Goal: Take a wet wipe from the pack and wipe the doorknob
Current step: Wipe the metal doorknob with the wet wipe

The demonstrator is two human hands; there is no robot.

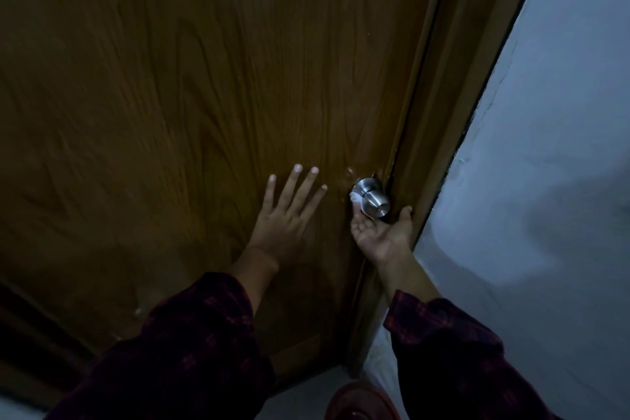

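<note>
stage: wiping underway, judging by wipe already at knob; pack step looks done
pack: not in view
knob: metal, round, on door near its right edge, beside frame
wipe: small white wad, pressed at knob's left side near the base plate, touching metal
right hand: palm up under knob, fingers curled up round its left side and holding the wipe against it; thumb out to the right near the frame; loose cupping grip, not a fist
left hand: flat on door left of knob, fingers spread wide, holds nothing; seems to be bracing the door
door state: looks closed or nearly so, cannot tell for sure
done: wipe taken, brought to knob, contact made on left/under side
left: front face and right side of knob show bare metal with no wipe on them, so likely need a pass; top also uncovered
clean or not: cannot tell, too dark
other: dark plaid sleeves; pale wall at right; reddish round thing at bottom edge, unclear what
</note>
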